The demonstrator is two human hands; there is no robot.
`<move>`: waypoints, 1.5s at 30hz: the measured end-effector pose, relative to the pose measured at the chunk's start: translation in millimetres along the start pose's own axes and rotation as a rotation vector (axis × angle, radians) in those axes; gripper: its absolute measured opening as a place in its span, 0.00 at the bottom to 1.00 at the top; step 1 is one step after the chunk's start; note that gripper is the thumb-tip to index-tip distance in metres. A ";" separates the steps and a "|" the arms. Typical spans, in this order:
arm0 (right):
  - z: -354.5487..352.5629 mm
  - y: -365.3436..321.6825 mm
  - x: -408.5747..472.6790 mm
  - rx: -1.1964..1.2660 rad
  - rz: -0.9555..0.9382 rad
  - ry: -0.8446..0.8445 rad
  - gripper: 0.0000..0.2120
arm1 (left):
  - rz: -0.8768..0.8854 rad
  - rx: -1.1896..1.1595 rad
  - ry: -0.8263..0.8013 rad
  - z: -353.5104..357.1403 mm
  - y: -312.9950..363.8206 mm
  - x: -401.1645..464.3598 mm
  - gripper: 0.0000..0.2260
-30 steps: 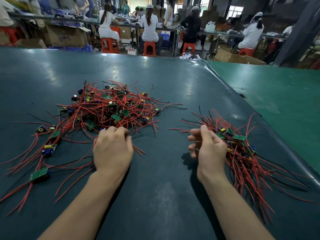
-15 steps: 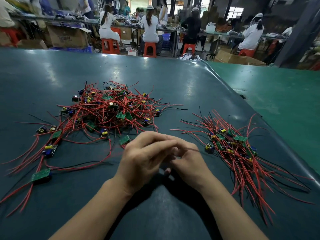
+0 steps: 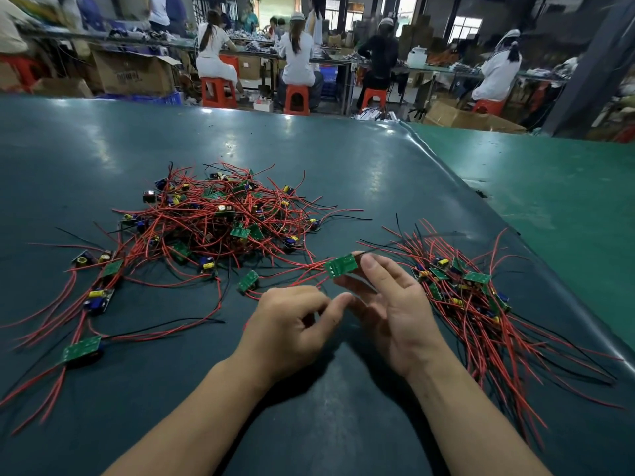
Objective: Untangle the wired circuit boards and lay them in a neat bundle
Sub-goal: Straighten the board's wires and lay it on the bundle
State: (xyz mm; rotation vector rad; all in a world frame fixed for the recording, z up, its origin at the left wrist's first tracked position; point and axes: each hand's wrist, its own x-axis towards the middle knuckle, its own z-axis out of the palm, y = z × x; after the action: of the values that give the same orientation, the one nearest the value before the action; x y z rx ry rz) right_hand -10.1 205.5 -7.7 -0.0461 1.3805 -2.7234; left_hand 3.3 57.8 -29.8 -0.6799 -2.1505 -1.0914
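A tangled pile (image 3: 220,218) of small green circuit boards with red and black wires lies on the dark mat, left of centre. On the right, a bundle (image 3: 464,297) of boards lies with its wires combed roughly the same way. Between them my right hand (image 3: 391,304) pinches one green board (image 3: 342,266) between thumb and forefinger, just above the mat. My left hand (image 3: 292,324) is beside it with fingers curled, pinching that board's red wires, which trail back toward the pile.
Loose wired boards lie at the left, among them one near board (image 3: 80,348), a second (image 3: 99,297) and a third (image 3: 247,280). The dark mat (image 3: 309,149) ends in a raised edge at the right, beside a lighter green table (image 3: 549,201). Seated people work at benches far behind.
A second ago my left hand was at the pile and my right at the bundle. They met at the centre, and now my right hand holds a board up, slightly apart from my left.
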 end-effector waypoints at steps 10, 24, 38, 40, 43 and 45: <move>-8.3 2.7 -3.0 -0.017 0.020 -0.208 0.23 | -0.243 0.196 -0.098 -4.5 -0.7 0.0 0.28; 2.1 3.1 -9.3 -0.066 -0.005 -0.203 0.19 | -0.707 -0.811 0.090 -6.1 2.7 9.4 0.09; 3.1 12.8 -2.9 0.086 -0.115 0.223 0.29 | -0.728 -0.914 0.073 -5.6 -4.9 7.8 0.11; 2.1 17.1 -3.0 -0.020 -0.145 0.293 0.25 | -0.729 -0.918 0.087 -4.6 -5.5 7.5 0.10; 1.2 17.6 -4.4 -0.176 -0.125 0.249 0.20 | -0.720 -0.932 0.114 -4.0 -5.4 7.5 0.09; 2.0 19.5 -6.3 -0.303 -0.128 0.180 0.16 | -0.706 -0.934 0.118 -3.4 -4.5 7.5 0.09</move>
State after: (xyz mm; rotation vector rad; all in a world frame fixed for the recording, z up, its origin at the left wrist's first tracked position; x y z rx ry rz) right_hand -2.4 193.1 -22.1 0.0970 1.8936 -2.6447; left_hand -3.8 53.8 -25.1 -0.1755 -1.7140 -2.4959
